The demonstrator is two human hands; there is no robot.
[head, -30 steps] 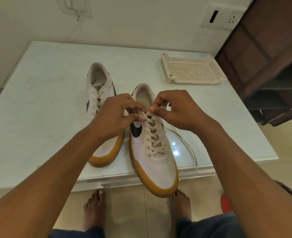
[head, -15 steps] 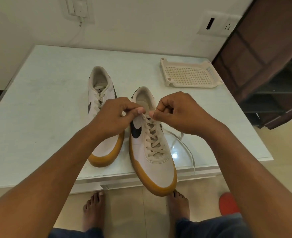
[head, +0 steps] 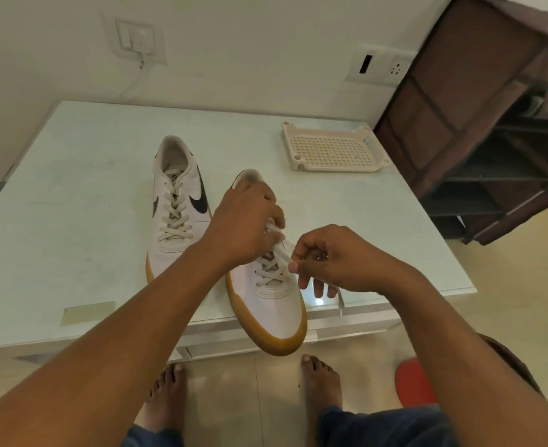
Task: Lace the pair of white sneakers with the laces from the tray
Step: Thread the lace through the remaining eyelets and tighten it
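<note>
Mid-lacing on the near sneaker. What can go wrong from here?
1. The near sneaker overhangs the table edge; the right hand pulling the lace could drag it off.
2. The left hand covers the top eyelets, so a skipped one may go unnoticed.

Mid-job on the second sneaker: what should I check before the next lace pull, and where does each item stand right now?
1. Right hand pinches the lace: ok.
2. Left hand holds the near sneaker by its upper part: ok.
3. Far sneaker laced: ok.
4. Tray has no laces in it: ok.
5. Near sneaker fully on the table: not ok, its toe overhangs the edge.
6. Top eyelets threaded: cannot tell, the left hand covers them.
</note>
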